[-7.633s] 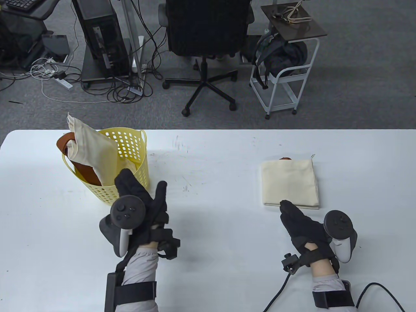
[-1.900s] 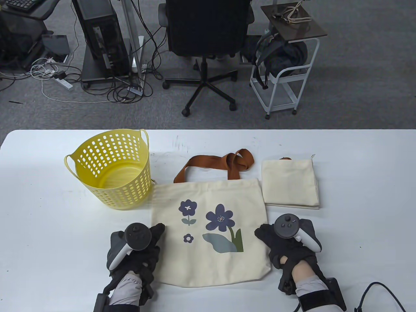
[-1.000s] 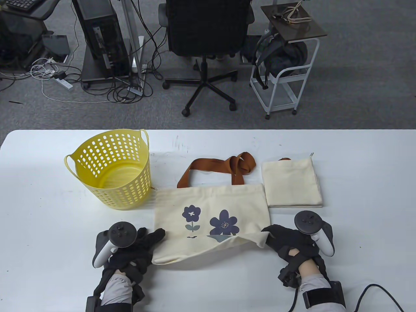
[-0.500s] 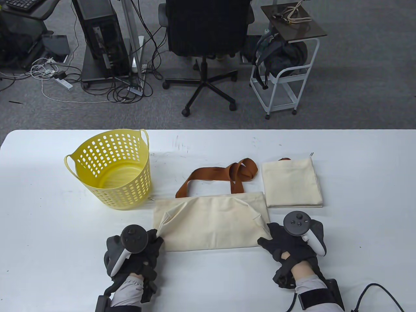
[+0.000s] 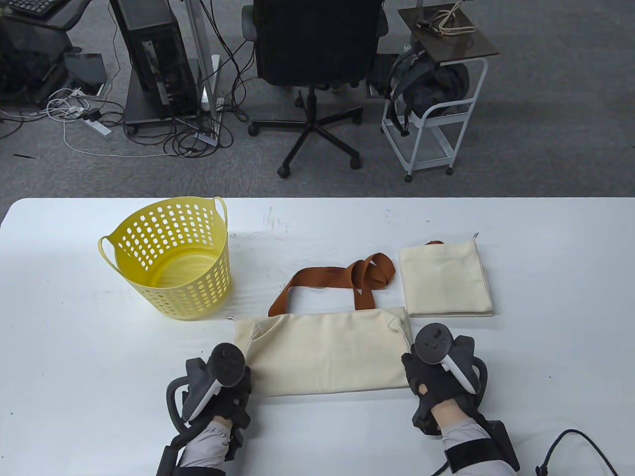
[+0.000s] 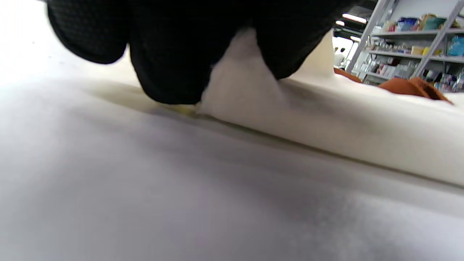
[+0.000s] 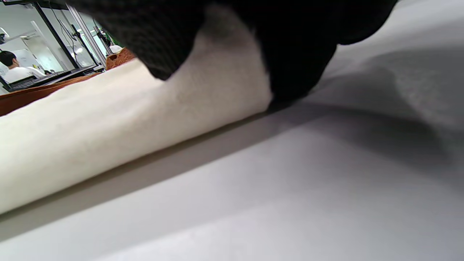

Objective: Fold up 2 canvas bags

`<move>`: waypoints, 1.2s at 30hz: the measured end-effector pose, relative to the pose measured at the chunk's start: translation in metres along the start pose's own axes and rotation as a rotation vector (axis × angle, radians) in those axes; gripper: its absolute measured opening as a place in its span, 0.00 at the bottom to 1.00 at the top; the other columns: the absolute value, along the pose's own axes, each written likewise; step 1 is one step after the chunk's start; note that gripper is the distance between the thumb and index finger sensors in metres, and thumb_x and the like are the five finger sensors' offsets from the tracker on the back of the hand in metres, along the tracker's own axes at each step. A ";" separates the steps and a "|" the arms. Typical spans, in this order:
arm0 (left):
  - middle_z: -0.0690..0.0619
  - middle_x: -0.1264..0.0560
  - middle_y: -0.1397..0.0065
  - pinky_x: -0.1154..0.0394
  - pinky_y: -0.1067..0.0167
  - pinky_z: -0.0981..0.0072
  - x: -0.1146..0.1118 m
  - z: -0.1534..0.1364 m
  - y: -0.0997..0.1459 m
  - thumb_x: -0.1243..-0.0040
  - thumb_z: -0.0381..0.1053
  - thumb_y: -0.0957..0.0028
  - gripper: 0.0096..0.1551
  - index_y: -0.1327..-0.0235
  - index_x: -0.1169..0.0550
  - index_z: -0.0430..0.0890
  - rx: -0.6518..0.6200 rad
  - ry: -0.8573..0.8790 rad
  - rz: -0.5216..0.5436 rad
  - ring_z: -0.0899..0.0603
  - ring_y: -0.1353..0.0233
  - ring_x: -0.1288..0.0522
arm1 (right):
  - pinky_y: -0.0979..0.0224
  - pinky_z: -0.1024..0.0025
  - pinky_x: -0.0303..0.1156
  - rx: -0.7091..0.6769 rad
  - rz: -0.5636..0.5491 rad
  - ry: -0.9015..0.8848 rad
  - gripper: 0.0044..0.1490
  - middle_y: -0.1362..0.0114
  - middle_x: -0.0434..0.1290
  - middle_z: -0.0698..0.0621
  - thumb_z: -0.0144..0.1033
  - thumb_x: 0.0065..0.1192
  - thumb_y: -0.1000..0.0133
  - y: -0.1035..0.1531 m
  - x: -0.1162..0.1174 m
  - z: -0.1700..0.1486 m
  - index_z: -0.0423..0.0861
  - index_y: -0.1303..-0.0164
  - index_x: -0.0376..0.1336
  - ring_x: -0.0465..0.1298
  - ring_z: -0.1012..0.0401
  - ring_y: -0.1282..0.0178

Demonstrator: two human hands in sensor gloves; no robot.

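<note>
A cream canvas bag point(image 5: 327, 352) lies folded in half at the table's middle front, plain side up, its brown straps point(image 5: 342, 280) lying beyond it. My left hand point(image 5: 245, 377) pinches its near left corner; the left wrist view shows my fingers point(image 6: 170, 54) closed on the cream cloth point(image 6: 235, 83). My right hand point(image 5: 409, 364) pinches the near right corner; the right wrist view shows my fingers point(image 7: 297, 54) around the fold point(image 7: 217, 83). A second cream bag point(image 5: 446, 280) lies folded small at the right.
A yellow perforated basket point(image 5: 168, 292) stands at the left, just beyond the bag's left end. The white table point(image 5: 545, 297) stretches bare to the right of the folded bag. A cable point(image 5: 560, 446) lies at the near right corner.
Both hands lifted the bag's bottom edge and laid it over toward the straps, hiding the flower print. The folded bag then slid a little toward me, the hands still on its near corners.
</note>
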State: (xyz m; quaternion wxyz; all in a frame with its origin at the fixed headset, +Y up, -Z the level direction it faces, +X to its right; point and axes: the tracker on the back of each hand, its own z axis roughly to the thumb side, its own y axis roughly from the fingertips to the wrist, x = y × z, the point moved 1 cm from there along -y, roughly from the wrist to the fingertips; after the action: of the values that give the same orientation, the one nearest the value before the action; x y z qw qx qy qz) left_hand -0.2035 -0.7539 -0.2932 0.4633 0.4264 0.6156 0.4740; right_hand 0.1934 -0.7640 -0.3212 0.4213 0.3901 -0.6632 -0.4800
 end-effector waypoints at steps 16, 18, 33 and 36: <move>0.40 0.67 0.15 0.66 0.33 0.19 -0.009 0.025 0.005 0.25 0.50 0.44 0.63 0.19 0.61 0.53 -0.248 -0.130 -0.221 0.29 0.22 0.74 | 0.25 0.30 0.41 -0.419 -0.132 0.235 0.44 0.17 0.52 0.41 0.46 0.63 0.45 0.036 0.010 0.057 0.53 0.19 0.49 0.47 0.41 0.18; 0.42 0.69 0.15 0.67 0.33 0.19 -0.014 0.028 0.005 0.25 0.50 0.44 0.64 0.20 0.62 0.55 -0.298 -0.084 -0.308 0.30 0.22 0.75 | 0.24 0.30 0.38 -0.546 0.023 0.235 0.41 0.14 0.46 0.46 0.46 0.58 0.43 0.040 0.027 0.072 0.59 0.19 0.48 0.41 0.42 0.17; 0.44 0.42 0.13 0.56 0.29 0.22 -0.010 0.018 0.001 0.27 0.44 0.42 0.46 0.16 0.42 0.52 -0.325 0.095 -0.366 0.34 0.15 0.55 | 0.22 0.36 0.43 -0.271 0.257 0.071 0.37 0.15 0.47 0.52 0.35 0.58 0.42 0.011 0.027 0.026 0.59 0.21 0.51 0.44 0.46 0.17; 0.44 0.38 0.14 0.54 0.28 0.23 -0.008 0.016 0.000 0.27 0.43 0.42 0.43 0.17 0.38 0.51 -0.329 0.111 -0.361 0.35 0.15 0.52 | 0.24 0.33 0.48 -0.271 0.215 0.114 0.37 0.16 0.51 0.50 0.34 0.61 0.43 0.014 0.025 0.032 0.57 0.22 0.53 0.48 0.43 0.18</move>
State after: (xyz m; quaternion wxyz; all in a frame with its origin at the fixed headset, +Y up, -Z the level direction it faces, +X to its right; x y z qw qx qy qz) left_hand -0.1861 -0.7584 -0.2937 0.5691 0.2019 0.6206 0.5001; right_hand 0.1533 -0.7744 -0.3091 0.5560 0.2831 -0.6054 -0.4941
